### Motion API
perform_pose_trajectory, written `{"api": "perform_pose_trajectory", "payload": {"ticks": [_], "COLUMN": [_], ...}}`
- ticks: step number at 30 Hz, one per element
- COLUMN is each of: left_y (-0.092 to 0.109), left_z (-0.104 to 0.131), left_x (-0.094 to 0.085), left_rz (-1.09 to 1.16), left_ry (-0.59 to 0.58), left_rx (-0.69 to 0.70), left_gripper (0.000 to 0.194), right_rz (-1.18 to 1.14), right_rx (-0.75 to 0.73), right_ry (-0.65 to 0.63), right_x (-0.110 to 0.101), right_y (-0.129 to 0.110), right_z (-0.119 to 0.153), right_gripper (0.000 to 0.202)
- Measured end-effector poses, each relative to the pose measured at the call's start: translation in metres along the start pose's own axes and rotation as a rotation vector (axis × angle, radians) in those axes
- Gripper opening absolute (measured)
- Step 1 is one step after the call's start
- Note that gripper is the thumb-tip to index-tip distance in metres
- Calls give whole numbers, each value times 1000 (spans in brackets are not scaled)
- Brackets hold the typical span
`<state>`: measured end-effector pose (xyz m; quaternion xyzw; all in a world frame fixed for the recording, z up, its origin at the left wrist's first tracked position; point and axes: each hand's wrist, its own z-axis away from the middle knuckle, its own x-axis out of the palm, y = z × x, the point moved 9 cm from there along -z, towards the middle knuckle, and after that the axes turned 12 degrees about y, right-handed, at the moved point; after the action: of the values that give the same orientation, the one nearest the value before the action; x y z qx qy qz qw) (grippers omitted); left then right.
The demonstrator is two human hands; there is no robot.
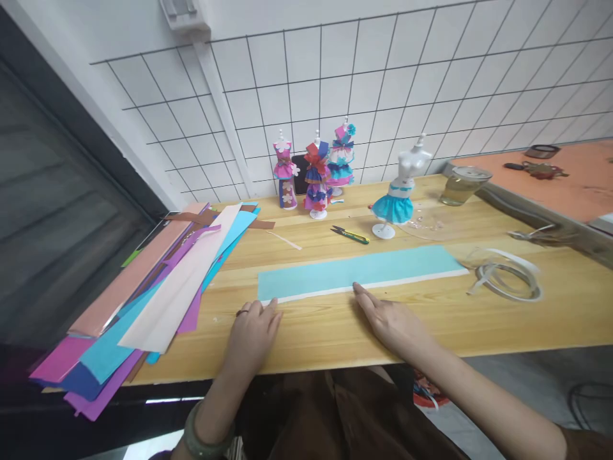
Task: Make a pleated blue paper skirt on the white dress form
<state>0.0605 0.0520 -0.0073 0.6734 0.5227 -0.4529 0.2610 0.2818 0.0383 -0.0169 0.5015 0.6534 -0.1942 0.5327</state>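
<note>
A long light-blue strip lies flat on the wooden table, with a white band along its near edge. My left hand touches the strip's left near corner, fingers bent and a little apart, holding nothing. Near the middle of the white band, the index fingertip of my right hand presses down; its other fingers are partly hidden beneath the hand. A roll of white tape rests just right of the strip. Behind the strip lie small thread snips.
Coloured paper strips are piled at the left. Several small dress forms stand at the back, one in a turquoise skirt. A cup of liquid is at the back right. A grid covers the wall.
</note>
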Motion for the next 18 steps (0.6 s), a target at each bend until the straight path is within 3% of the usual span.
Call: {"api": "perform_pose_trajectory", "payload": {"ticks": [4,7,18], "left_y": [-37,-50,-55], "left_z": [15,21,28], "left_x": [-7,-11,-14], "left_rz": [36,102,161], "left_ry": [103,165,223], "left_rx": [-165,-282,-413], "left_gripper": [39,43,35], "right_rz": [-14,-35,-117], "right_rx": [-74,-109,-230], "right_ry": [-51,-61,-74], "right_x": [-2,-6,-20], "right_y": [-26,-46,-114], "right_z": [-16,-28,-65], "right_gripper": [36,37,39]}}
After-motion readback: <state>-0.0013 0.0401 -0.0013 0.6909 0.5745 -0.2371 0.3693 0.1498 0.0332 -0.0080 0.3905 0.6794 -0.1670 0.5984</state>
